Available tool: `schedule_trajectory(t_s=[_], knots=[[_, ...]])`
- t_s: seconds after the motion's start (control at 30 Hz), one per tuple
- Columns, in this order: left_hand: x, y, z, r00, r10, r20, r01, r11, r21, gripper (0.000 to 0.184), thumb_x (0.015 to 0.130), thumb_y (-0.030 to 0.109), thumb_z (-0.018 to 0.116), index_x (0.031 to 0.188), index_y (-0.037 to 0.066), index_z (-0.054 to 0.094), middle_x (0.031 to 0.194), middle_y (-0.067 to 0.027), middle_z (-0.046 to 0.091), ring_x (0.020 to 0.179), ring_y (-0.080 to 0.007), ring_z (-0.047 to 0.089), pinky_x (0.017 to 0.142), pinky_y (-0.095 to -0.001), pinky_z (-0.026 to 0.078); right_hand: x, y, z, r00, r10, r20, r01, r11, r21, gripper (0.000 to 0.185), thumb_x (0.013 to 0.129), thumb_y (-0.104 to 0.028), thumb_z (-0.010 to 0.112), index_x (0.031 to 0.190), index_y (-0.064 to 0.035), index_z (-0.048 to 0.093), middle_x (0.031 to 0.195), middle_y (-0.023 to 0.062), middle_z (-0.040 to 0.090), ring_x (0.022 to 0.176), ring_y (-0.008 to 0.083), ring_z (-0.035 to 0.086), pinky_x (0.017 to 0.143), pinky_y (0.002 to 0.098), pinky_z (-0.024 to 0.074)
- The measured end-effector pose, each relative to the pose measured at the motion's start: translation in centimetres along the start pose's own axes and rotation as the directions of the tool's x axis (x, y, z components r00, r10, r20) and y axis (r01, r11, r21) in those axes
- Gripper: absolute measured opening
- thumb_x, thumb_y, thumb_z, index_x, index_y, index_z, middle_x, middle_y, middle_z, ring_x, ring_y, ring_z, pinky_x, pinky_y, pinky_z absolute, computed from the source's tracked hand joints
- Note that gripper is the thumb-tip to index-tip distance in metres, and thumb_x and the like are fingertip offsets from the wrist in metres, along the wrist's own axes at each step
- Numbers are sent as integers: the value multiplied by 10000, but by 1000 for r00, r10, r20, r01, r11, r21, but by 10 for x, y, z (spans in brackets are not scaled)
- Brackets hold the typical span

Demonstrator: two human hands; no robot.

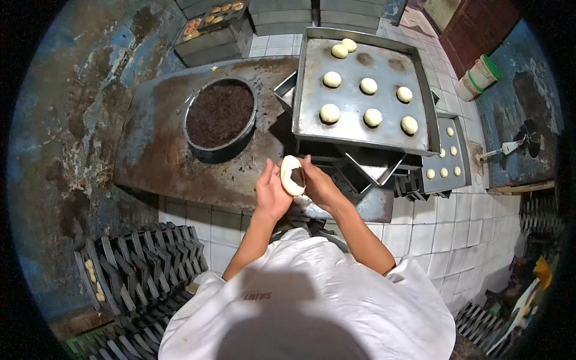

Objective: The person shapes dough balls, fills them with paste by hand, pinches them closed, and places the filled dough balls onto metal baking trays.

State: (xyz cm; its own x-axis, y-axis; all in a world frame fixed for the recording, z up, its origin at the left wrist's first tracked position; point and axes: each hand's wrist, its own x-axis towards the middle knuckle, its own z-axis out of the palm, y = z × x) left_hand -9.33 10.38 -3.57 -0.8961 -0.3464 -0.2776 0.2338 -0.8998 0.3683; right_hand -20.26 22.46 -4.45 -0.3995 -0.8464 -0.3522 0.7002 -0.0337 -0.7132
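Note:
A pale flattened piece of dough is folded partway around a dark brown filling, in front of my chest. My left hand cups the dough from the left, thumb raised. On the other side, my right hand has its fingers against the dough and filling; some fingertips are hidden. Ahead and left, a round metal basin holds crumbly dark filling. Several round dough balls lie spaced out on a large metal baking tray at the right.
The tray rests on other trays stacked at angles on the worn table. A lower tray with dough balls stands at right. Stacked dark trays fill the lower left. A bucket and a fan are at far right.

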Motion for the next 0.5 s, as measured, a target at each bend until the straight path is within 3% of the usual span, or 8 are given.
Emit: schedule_trajectory(t_s=[0.07, 0.13, 0.17, 0.2, 0.27, 0.4, 0.43, 0.5], knots=[[0, -3, -4, 989, 42, -140, -15, 982, 188, 334, 1032, 285, 555, 1250, 32, 583, 1210, -89, 636, 1150, -196, 599, 1008, -370, 475, -4, -6, 0, 987, 104, 121, -121, 982, 144, 550, 1002, -294, 639, 1478, -75, 469, 1416, 37, 555, 1252, 195, 551, 1031, 363, 458], [-13, 4, -2, 987, 81, -141, -3, 877, 481, 339, 974, 114, 579, 1297, 10, 578, 1224, -85, 633, 1120, -178, 614, 978, -343, 489, -19, -12, -4, 984, -127, 126, 172, 866, -470, 660, 890, -131, 754, 1480, -73, 461, 1370, 40, 574, 1241, 193, 557, 1016, 381, 479], [-20, 8, 3, 985, 88, -148, -7, 880, 476, 339, 974, 114, 579, 1297, 10, 578, 1224, -85, 633, 1120, -178, 614, 978, -343, 489, -26, -13, -2, 973, -203, 113, 231, 807, -543, 811, 770, -27, 815, 1487, -55, 437, 1357, 86, 578, 1221, 237, 583, 994, 392, 493], [-25, 12, 9, 987, 69, -146, 23, 836, 549, 387, 926, 47, 599, 1310, -4, 579, 1232, -89, 631, 1110, -175, 621, 965, -331, 497, -30, -15, -1, 974, -193, 115, 225, 807, -545, 811, 770, -27, 815, 1487, -55, 437, 1357, 86, 578, 1221, 237, 583, 994, 392, 493], [-32, 15, 12, 989, 49, -141, 48, 788, 614, 446, 878, -20, 619, 1322, -17, 580, 1240, -93, 628, 1099, -171, 629, 952, -318, 504, -34, -24, 4, 842, -413, 348, 469, 240, -850, 872, 756, -15, 817, 1515, -52, 388, 1396, 155, 542, 1198, 291, 597, 966, 385, 503], [-42, 25, 19, 995, 94, -46, -29, 670, 742, 567, 792, -108, 665, 1345, -4, 591, 1258, -103, 621, 1143, -211, 626, 992, -312, 507, -41, -44, 23, 829, -457, 324, 471, 257, -844, 560, 839, -143, 768, 1349, -17, 575, 1232, 204, 649, 1044, 366, 679, 854, 404, 556], [-44, 29, 17, 996, 83, 35, -78, 602, 795, 583, 802, -99, 657, 1367, 30, 591, 1368, -99, 538, 1215, -223, 586, 1018, -323, 495, -42, -45, 30, 832, -487, 264, 440, 292, -849, 453, 874, -209, 751, 1268, -14, 643, 1158, 197, 689, 973, 356, 708, 817, 406, 562], [-43, 38, 13, 990, 73, 119, -139, 533, 834, 600, 812, -90, 649, 1389, 65, 590, 1477, -95, 456, 1287, -235, 546, 1043, -334, 484, -30, -39, 26, 816, -499, 293, 477, 294, -829, 481, 874, -217, 759, 1294, -22, 630, 1231, 208, 667, 1028, 350, 699, 852, 386, 560]])
